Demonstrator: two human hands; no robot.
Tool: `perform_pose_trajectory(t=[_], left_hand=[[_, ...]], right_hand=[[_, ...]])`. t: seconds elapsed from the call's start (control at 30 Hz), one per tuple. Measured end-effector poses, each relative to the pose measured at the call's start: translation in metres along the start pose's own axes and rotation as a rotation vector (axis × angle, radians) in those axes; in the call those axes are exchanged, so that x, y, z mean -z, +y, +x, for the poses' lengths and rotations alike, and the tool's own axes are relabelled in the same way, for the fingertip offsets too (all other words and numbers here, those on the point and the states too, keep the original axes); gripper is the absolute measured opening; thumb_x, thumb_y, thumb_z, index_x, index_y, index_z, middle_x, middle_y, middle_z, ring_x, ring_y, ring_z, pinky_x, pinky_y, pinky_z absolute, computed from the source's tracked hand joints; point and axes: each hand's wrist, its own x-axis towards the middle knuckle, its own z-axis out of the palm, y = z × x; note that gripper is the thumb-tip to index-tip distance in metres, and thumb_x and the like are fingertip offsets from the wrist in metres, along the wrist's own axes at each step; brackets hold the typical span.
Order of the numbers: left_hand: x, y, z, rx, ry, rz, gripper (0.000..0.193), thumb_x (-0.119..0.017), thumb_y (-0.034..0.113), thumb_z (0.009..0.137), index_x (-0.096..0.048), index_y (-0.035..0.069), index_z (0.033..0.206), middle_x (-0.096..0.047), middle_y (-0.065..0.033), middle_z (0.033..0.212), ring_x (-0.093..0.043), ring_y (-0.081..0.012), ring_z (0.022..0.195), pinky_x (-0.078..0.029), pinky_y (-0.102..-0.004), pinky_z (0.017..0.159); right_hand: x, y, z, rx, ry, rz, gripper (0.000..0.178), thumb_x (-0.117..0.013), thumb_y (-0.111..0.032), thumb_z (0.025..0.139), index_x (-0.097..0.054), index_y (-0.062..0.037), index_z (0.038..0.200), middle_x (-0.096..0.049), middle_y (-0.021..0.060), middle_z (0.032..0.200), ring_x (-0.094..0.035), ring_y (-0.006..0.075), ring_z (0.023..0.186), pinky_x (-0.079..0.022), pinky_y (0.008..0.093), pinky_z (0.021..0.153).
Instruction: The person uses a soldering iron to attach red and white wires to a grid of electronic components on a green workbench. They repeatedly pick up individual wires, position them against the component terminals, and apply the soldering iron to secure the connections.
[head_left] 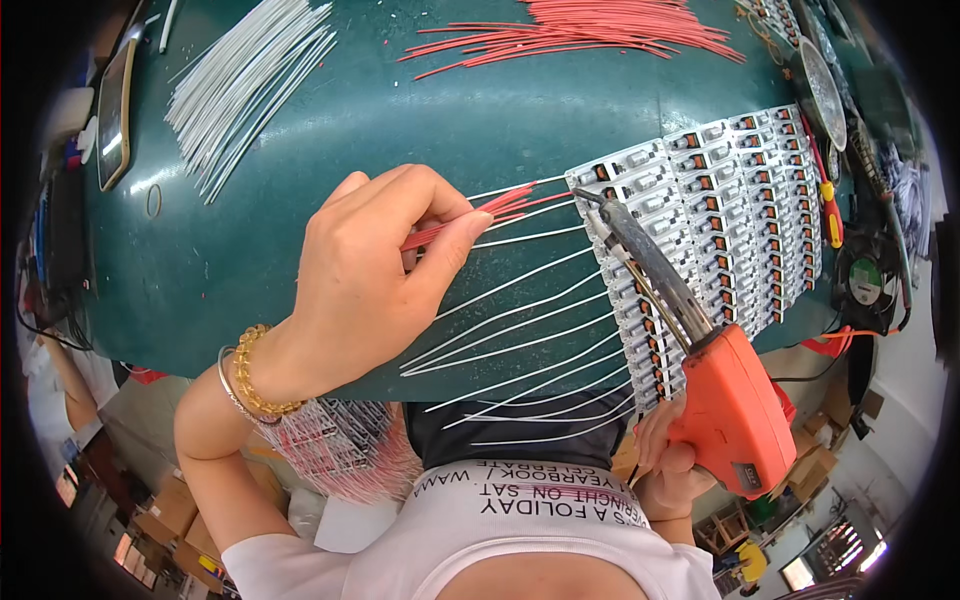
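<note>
**Red wire at the panel's edge, hot tool alongside**

Far left: phone [116, 120] near the table edge, probably set aside to keep it off the working patch. Next to it, a thin ring, perhaps a rubber band [153, 201]. Then a loose sheaf of white wires [250, 85], lying roughly parallel; likely laid so for easy picking. Below table level, a wired bundle [350, 450] beside the lap.

Left hand [375, 265]: thumb and forefinger pressed together, pinching a small clutch of red wires [428, 236]. One reaches past the rest to the panel; holding several at once presumably saves trips to the red pile [600, 28] at the table's far side.

Centre: white leads [545, 272] fan out from the panel's left edge, loose ends toward the person. The panel of circuit boards [715, 210] lies flat, wired edge facing the left hand, which seems to suit short feeding.

Soldering iron [738, 410] slants across the panel's near-left corner, tip beside the red wire's end; contact can't be told. Right hand [670, 470] is closed round its orange handle, some fingers hidden. Far right: screwdriver [831, 210], just beyond the panel.
</note>
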Motion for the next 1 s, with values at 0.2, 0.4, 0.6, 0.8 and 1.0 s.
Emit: perform_pose_trajectory(t=[0.2, 0.4, 0.6, 0.8, 1.0], left_hand=[[-0.002, -0.001, 0.000, -0.018, 0.006, 0.012, 0.008, -0.072, 0.007, 0.084, -0.065, 0.003, 0.083, -0.061, -0.0043, 0.072, -0.051, -0.0141, 0.064, -0.042, -0.0259, 0.060], [-0.002, 0.000, 0.000, -0.015, 0.012, 0.029, 0.008, -0.072, 0.007, 0.084, -0.065, 0.003, 0.084, -0.061, -0.0046, 0.072, -0.051, -0.0146, 0.064, -0.042, -0.0263, 0.060], [-0.003, -0.001, 0.000, -0.022, 0.013, 0.036, 0.007, -0.071, 0.007, 0.084, -0.065, 0.003, 0.084, -0.061, -0.0049, 0.073, -0.052, -0.0151, 0.065, -0.043, -0.0265, 0.061], [-0.001, -0.002, -0.002, -0.020, 0.024, 0.047, 0.008, -0.071, 0.007, 0.084, -0.065, 0.003, 0.084, -0.061, -0.0048, 0.073, -0.051, -0.0153, 0.065, -0.042, -0.0269, 0.060], [-0.002, -0.002, 0.000, -0.022, 0.012, 0.049, 0.008, -0.071, 0.007, 0.084, -0.065, 0.003, 0.084, -0.061, -0.0047, 0.072, -0.051, -0.0154, 0.064, -0.042, -0.0270, 0.060]], right_hand=[[-0.018, -0.006, -0.002, 0.053, 0.115, 0.308, 0.086, -0.069, -0.061, 0.077, -0.047, 0.0090, 0.123, -0.047, -0.0014, 0.052, -0.045, 0.0095, 0.041, -0.038, 0.0246, 0.045], [-0.008, 0.002, -0.003, 0.000, 0.046, 0.283, 0.088, -0.068, -0.062, 0.077, -0.046, 0.0097, 0.124, -0.046, -0.0017, 0.051, -0.044, 0.0093, 0.041, -0.037, 0.0238, 0.045], [-0.003, -0.002, -0.007, -0.174, 0.002, 0.216, 0.089, -0.068, -0.063, 0.076, -0.047, 0.0107, 0.122, -0.044, -0.0017, 0.050, -0.042, 0.0091, 0.040, -0.036, 0.0236, 0.043], [0.001, 0.005, -0.002, -0.002, -0.027, 0.011, 0.091, -0.068, -0.064, 0.075, -0.047, 0.0108, 0.122, -0.044, -0.0017, 0.051, -0.042, 0.0090, 0.039, -0.035, 0.0230, 0.043], [-0.012, -0.015, -0.001, -0.114, -0.015, 0.232, 0.089, -0.068, -0.063, 0.077, -0.047, 0.0098, 0.124, -0.045, -0.0016, 0.052, -0.043, 0.0089, 0.040, -0.036, 0.0233, 0.044]])
